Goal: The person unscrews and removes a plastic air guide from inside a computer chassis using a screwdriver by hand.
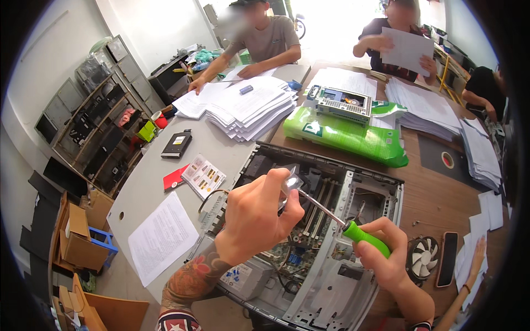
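An opened desktop computer case (342, 287) lies on the table below my hands, its circuit board, cables and metal frame showing. My left hand (256, 212) is raised over it and pinches a small clear plastic piece (293, 181), whose exact kind I cannot make out. In my right hand (386, 256) is a screwdriver (367, 238), gripped by its green handle. Its metal shaft slants up and left, and the tip ends beside the clear piece; whether they touch is unclear. The power supply (243, 278) sits in the case near my left wrist.
A cooling fan (423, 258) and a phone (447, 259) lie right of the case. Behind it, a metal drive cage (343, 103) rests on a green package (348, 138). Tall paper stacks (248, 107) and a black drive (176, 143) occupy the far left. Other people handle papers around the table.
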### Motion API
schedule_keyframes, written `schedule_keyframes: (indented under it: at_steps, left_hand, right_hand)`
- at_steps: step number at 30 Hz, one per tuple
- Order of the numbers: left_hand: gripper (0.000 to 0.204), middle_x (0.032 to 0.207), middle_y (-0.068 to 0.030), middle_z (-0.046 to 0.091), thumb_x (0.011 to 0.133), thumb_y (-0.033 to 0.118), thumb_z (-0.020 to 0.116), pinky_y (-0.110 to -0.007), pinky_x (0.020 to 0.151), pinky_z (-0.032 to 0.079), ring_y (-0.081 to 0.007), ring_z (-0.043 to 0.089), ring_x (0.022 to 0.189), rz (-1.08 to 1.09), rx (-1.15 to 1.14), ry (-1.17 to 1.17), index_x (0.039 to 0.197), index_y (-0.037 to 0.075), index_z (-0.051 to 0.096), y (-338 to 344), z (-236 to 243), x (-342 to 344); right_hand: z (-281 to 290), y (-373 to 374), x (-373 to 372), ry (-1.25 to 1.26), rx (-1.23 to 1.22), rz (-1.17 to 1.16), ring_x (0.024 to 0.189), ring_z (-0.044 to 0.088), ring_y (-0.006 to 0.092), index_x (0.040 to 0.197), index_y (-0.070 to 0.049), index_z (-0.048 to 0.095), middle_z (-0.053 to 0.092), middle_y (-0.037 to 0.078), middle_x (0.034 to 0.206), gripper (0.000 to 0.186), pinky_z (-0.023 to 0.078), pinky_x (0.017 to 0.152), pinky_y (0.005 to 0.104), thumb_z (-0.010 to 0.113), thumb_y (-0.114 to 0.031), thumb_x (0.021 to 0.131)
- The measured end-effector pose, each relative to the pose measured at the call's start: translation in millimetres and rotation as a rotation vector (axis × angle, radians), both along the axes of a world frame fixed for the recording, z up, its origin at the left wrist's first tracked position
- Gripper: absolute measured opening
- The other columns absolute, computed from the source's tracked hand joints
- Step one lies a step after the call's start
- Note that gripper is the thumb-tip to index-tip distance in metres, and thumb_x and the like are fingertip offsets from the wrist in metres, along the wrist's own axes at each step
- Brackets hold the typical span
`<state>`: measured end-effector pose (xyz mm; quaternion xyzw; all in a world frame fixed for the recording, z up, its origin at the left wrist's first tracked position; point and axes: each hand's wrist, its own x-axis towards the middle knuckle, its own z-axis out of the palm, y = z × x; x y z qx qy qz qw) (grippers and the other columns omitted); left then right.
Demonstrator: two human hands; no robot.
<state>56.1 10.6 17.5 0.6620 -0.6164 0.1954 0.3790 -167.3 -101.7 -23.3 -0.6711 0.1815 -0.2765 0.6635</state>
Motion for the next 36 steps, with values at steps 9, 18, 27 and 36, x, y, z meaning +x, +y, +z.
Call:
schedule_keyframes:
  at_steps: [9, 18, 27, 36]
  left_hand:
    - [0.024, 0.068, -0.0085, 0.059, 0.082, 0.008, 0.062, -0.028, 0.046, 0.044, -0.0156, 0.058, 0.053, -0.077, -0.094, 0.359, 0.102, 0.001, 0.052, -5, -4, 1]
    - [0.037, 0.074, -0.0075, 0.062, 0.071, 0.010, 0.073, -0.024, 0.046, 0.039, -0.0111, 0.052, 0.051, -0.002, -0.164, 0.169, 0.101, 0.003, 0.053, -3, 7, 12]
    - [0.034, 0.075, -0.0062, 0.067, 0.067, 0.004, 0.071, -0.020, 0.055, 0.043, -0.0091, 0.063, 0.066, 0.067, -0.107, 0.287, 0.099, 0.004, 0.057, 1, 7, 6]
    - [0.027, 0.061, 0.0002, 0.059, 0.068, 0.003, 0.074, -0.017, 0.044, 0.039, -0.0023, 0.051, 0.048, 0.050, -0.131, 0.269, 0.089, 0.004, 0.057, 2, 8, 2]
  right_hand:
    - [-4, 11, 3, -0.149, -0.663, -0.132, 0.058, 0.061, 0.0071, 0.106, 0.006, 0.056, 0.066, 0.008, 0.074, 0.030, 0.046, 0.050, 0.0202, 0.067, 0.005, 0.078]
    - [-3, 10, 5, -0.168, -0.628, -0.183, 0.060, 0.061, 0.0081, 0.104, 0.006, 0.056, 0.066, 0.009, 0.075, 0.029, 0.047, 0.053, 0.0209, 0.067, 0.005, 0.078]
    - [-6, 10, 9, -0.165, -0.598, -0.214, 0.060, 0.060, 0.0073, 0.103, 0.005, 0.056, 0.066, 0.008, 0.075, 0.027, 0.046, 0.053, 0.0204, 0.067, 0.003, 0.078]
    - [-7, 3, 6, -0.140, -0.431, -0.260, 0.070, 0.059, 0.0077, 0.104, 0.004, 0.057, 0.065, 0.007, 0.082, 0.024, 0.046, 0.062, 0.0219, 0.066, 0.000, 0.081]
